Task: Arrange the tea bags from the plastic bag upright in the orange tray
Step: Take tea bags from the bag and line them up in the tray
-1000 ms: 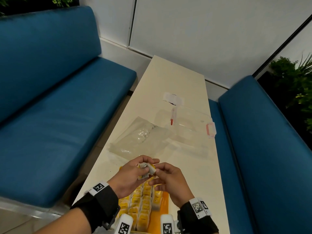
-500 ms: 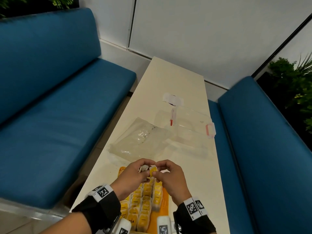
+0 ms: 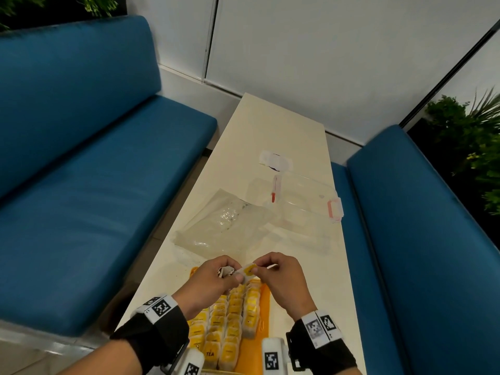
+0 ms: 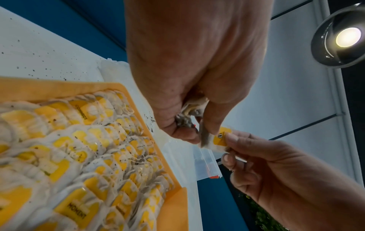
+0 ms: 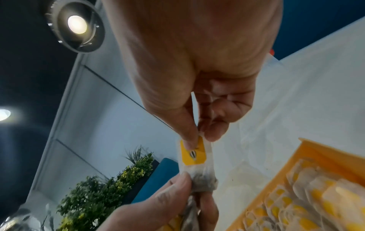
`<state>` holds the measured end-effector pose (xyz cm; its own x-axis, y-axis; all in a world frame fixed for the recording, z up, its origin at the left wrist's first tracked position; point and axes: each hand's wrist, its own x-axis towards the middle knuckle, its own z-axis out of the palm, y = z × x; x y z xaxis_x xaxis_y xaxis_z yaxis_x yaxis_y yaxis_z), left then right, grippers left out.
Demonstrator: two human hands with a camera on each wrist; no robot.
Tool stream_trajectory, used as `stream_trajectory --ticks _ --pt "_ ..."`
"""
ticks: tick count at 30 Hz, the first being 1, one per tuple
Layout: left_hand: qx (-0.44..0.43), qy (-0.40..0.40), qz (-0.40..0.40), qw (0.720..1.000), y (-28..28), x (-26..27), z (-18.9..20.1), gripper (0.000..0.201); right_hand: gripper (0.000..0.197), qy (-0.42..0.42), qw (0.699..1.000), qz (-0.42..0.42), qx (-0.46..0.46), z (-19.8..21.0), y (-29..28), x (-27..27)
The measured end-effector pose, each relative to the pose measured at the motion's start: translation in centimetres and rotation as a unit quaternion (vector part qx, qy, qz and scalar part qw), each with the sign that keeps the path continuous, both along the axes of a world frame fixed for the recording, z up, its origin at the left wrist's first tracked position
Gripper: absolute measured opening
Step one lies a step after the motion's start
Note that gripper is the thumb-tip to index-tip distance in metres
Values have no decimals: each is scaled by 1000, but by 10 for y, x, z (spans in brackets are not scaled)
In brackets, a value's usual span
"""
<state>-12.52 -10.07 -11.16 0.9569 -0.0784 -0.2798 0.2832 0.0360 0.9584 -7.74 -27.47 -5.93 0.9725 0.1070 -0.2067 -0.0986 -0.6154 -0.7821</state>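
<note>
From the head view, the left hand (image 3: pixel 209 280) and right hand (image 3: pixel 281 277) pinch one tea bag (image 3: pixel 247 270) between them above the orange tray (image 3: pixel 265 307), the plastic bag (image 3: pixel 224 226) lying beyond. In the left wrist view, curled left fingers (image 4: pixel 177 123) grip the bag's crumpled end. In the right wrist view, right thumb and fingers (image 5: pixel 189 132) pinch its yellow-tagged end.

Head view downward along table (image 3: pixel 276 125); both wrist views close, upward, sharing tray (image 4: pixel 59 87).

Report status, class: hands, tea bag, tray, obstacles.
Left hand grips bunched tea bags; right hand pinches one tea bag by its yellow tag end. Held above orange tray, rows nearly full. Nothing in the way.
</note>
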Motion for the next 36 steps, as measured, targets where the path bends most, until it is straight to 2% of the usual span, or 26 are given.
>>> stream_trajectory --ticks 4,6,10,12,14,18,24,30,36 --pt "42 9 -23 999 4 -1 -1 8 10 -49 996 39 -56 8 -3 4" --pt "57 5 -23 998 5 1 -1 11 10 -69 988 81 -114 10 -4 4" --pt "89 -16 -28 996 9 5 -2 23 11 -58 962 168 -208 12 -8 1" --pt "121 -34 -59 990 10 6 -6 35 12 -46 956 184 -223 13 -10 0" --pt "155 -45 -93 983 4 6 -9 41 10 -44 963 175 -202 15 -12 -2" --pt "213 -56 -83 972 -10 6 -14 17 11 -46 967 175 -180 15 -10 -7" --pt "191 -43 -96 976 -1 3 -23 19 12 -26 959 184 -216 2 -20 -14" --pt "174 -16 -32 984 16 9 -33 15 21 60 919 260 -291 -18 -31 -29" --pt "155 5 -11 988 17 10 -37 16 16 184 864 366 -294 -29 -31 -33"
